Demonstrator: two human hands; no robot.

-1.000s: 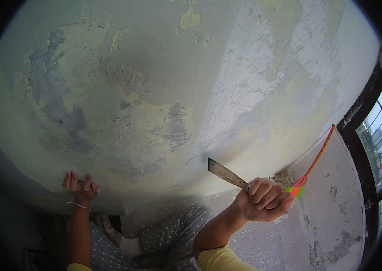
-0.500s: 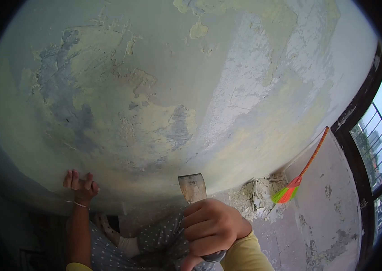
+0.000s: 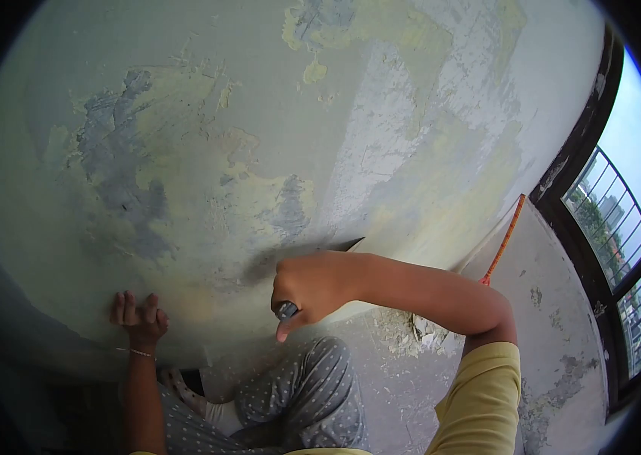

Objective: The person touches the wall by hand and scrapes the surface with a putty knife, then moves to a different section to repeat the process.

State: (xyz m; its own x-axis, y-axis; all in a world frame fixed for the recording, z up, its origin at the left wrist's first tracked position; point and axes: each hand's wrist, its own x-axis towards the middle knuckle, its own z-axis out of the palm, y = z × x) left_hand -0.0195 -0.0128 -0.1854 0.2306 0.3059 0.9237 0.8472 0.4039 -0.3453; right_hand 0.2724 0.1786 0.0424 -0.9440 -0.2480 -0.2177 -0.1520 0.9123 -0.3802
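Note:
My right hand [image 3: 317, 288] is wrapped round the dark handle of a scraper [image 3: 356, 244]. Only the edge of its blade shows beyond the fist, close to the patchy wall [image 3: 207, 182]; whether it touches is hard to tell. The butt of the handle pokes out below my fingers. At the lower left, my left hand [image 3: 140, 317] rests against the wall with its fingers apart and nothing in it. The wall has grey, white and yellowish patches where the surface is rough.
An orange broom handle [image 3: 506, 235] leans at the right, its head mostly hidden by my arm. Crumbled debris [image 3: 404, 330] lies on the floor by the wall. My bent legs [image 3: 298, 394] are below. A dark-framed window [image 3: 601, 288] with railings stands at the far right.
My right hand has moved up and left with the scraper, which has turned from blade face to edge. My forearm now stretches across the view. The view has shifted slightly; my left hand stays at the wall.

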